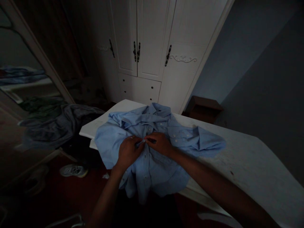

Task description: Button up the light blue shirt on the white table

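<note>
1. A white panelled wardrobe (152, 38) stands behind.
2. Before it is a white, flat-topped table (249, 164).
3. A light-blue cloth shirt (163, 171) lies near the table's left end; its collar (161, 109) is by the far edge, its hem (142, 196) hangs over the near edge.
4. The left hand (129, 152) and the right hand (160, 144) each pinch the shirt's front.

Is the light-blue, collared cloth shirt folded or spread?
Spread, though rumpled: the shirt lies across the white table, one sleeve extended.
</note>
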Motion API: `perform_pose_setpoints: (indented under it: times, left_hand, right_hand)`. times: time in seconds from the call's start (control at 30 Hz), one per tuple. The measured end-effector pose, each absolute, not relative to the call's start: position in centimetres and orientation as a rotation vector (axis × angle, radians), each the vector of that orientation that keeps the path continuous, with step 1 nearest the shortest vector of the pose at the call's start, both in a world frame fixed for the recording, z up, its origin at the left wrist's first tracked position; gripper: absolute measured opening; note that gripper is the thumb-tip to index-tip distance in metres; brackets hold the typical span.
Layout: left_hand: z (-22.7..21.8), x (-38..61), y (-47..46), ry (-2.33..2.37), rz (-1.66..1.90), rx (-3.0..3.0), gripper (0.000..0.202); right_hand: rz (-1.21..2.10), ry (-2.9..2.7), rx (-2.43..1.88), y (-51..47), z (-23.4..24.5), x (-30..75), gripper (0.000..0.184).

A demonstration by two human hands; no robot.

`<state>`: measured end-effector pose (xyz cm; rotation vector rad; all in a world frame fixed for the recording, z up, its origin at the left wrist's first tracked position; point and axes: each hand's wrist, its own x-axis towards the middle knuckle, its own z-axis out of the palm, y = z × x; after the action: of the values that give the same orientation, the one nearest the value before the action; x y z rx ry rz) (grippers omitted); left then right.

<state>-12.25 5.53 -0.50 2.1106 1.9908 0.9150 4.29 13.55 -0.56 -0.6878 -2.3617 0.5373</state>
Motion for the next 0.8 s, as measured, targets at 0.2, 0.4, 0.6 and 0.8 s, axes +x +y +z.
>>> perform_pose_setpoints:
  times: [0.2, 0.4, 0.6, 0.8]
  left_hand:
    - [-0.52, -11.65, 5.2, 2.067, 0.931, 2.091, 0.024]
    - [-0.64, -11.68, 5.13, 2.077, 0.93, 2.088, 0.025]
    - [-0.5, -11.67, 5.18, 2.065, 0.931, 2.1, 0.024]
    - [-0.6, -11.72, 5.13, 2.07, 0.932, 2.092, 0.023]
  right_hand:
    - [0.589, -2.349, -0.675, 13.55, -0.47, 4.32, 0.017]
    - [0.65, -2.332, -0.697, 13.46, -0.43, 4.3, 0.017]
    - [0.657, -2.336, -0.711, 13.3, -0.14, 4.24, 0.017]
    - [0.661, -2.354, -0.711, 13.33, -0.29, 4.29, 0.018]
